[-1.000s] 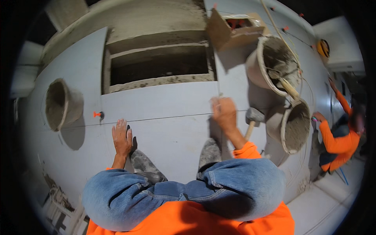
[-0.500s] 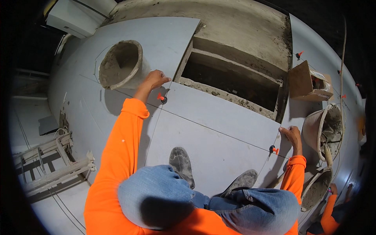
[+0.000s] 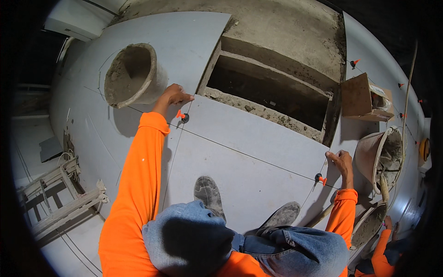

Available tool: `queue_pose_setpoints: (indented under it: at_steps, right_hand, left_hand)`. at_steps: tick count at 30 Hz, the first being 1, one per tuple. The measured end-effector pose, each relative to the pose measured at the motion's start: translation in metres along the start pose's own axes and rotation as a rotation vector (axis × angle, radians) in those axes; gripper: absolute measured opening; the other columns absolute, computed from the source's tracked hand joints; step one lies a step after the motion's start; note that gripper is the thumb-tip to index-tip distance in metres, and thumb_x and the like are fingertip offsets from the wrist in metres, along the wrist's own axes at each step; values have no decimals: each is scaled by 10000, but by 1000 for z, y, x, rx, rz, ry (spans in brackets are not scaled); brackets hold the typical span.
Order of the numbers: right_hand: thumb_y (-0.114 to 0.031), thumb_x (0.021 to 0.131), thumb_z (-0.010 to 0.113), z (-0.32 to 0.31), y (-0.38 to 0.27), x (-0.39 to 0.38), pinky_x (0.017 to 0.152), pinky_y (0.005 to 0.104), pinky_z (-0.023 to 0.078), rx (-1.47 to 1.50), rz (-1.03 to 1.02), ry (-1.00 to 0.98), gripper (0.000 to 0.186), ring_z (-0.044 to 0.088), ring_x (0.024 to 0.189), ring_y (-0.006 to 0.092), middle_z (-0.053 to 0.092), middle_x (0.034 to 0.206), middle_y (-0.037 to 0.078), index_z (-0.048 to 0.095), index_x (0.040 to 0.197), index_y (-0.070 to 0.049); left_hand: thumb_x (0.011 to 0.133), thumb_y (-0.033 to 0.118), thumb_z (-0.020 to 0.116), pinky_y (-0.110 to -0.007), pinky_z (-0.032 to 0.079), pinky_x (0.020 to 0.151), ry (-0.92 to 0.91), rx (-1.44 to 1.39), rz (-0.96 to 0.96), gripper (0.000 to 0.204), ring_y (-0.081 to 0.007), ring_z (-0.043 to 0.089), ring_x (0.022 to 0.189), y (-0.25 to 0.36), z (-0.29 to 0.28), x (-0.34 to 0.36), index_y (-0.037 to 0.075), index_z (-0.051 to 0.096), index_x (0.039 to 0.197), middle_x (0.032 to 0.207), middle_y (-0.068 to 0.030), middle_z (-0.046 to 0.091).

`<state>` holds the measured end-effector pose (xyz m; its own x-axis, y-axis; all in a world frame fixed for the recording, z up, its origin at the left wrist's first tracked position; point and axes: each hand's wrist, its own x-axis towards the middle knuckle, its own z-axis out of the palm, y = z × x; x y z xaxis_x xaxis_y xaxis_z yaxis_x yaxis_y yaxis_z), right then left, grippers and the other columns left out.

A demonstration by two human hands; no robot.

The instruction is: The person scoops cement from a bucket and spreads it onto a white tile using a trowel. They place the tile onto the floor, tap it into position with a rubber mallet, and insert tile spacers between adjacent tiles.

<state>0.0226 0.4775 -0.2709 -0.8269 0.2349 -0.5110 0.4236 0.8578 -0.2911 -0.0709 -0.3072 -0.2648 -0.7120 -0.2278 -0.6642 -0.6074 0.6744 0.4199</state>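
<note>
A grey floor tile [image 3: 258, 124] lies along the near side of a rectangular pit [image 3: 272, 90] with rough mortar edges. At the tile's far left corner, my left hand [image 3: 173, 95] rests with its fingers pinched together over the joint. My right hand [image 3: 342, 163] is at the tile's right end, thumb and fingers drawn together at the joint. Whatever either hand pinches, if anything, is hidden. An orange-and-black tile leveling clip [image 3: 183, 116] stands in the joint just below my left hand. Another leveling clip [image 3: 320, 178] is in the joint beside my right wrist.
A mortar-caked bucket [image 3: 131, 76] stands left of my left hand. To the right are an open cardboard box [image 3: 357, 99], a second dirty bucket [image 3: 369, 154] and a mortar-smeared container [image 3: 369, 226]. A ladder [image 3: 67, 203] lies at left. Another person's orange sleeve [image 3: 382, 251] shows lower right.
The view has shifted slightly, so the scene sits a little further left. Both my hands keep their places at the tile's ends.
</note>
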Motion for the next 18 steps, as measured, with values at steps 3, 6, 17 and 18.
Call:
queue_pose_setpoints:
  at_steps: [3, 6, 17, 18]
  right_hand:
    - [-661, 736, 946, -3, 0, 0, 611, 409, 548, 40, 25, -22, 706, 678, 623, 231, 704, 669, 127, 681, 738, -7]
    - [-677, 740, 933, -3, -1, -3, 613, 400, 551, 87, 16, -23, 709, 679, 615, 223, 708, 664, 115, 684, 737, -13]
    - [-606, 822, 877, -6, 2, -8, 621, 381, 515, 95, 6, -7, 628, 642, 659, 176, 697, 692, 94, 670, 741, -19]
    - [-605, 826, 875, -6, 1, -8, 627, 379, 516, 105, 10, -11, 624, 639, 662, 174, 697, 693, 91, 669, 742, -22]
  left_hand:
    - [724, 396, 1014, -317, 451, 546, -36, 22, 17, 480, -159, 588, 584, 1, 1, 1, 38, 726, 865, 700, -79, 686]
    - [736, 389, 1010, -315, 430, 521, 10, 137, 37, 473, -153, 557, 545, 0, 3, 3, 37, 720, 862, 670, -71, 663]
    - [788, 439, 956, -343, 438, 540, -30, 157, 18, 469, -162, 571, 564, -6, -3, 3, 43, 708, 753, 651, -61, 656]
    - [786, 446, 952, -348, 439, 545, -15, 173, 5, 476, -167, 573, 565, -3, -2, 0, 42, 707, 741, 648, -63, 657]
